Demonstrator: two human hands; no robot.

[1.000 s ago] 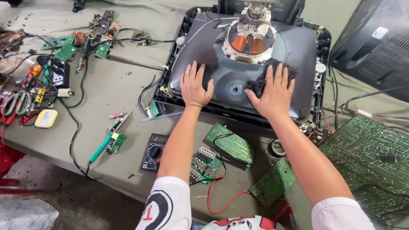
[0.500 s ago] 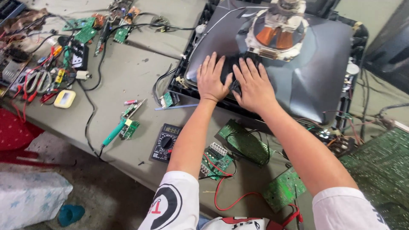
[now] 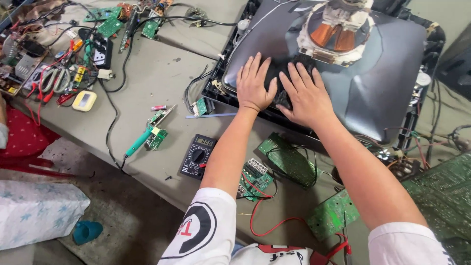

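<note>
My left hand point(image 3: 253, 84) and right hand point(image 3: 305, 96) lie side by side on the picture tube point(image 3: 373, 78), a cloth point(image 3: 280, 95) under the right. Multimeter point(image 3: 197, 156) and circuit boards point(image 3: 289, 159) sit on the table point(image 3: 147, 73) before the tube; soldering iron point(image 3: 142, 140) lies further left.

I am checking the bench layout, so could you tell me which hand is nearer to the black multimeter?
Left. The left hand lies on the picture tube above the black multimeter; the right hand lies farther right.

Right hand point(image 3: 305, 95) with black rag point(image 3: 284, 98) slid beside left hand point(image 3: 255, 86).
</note>
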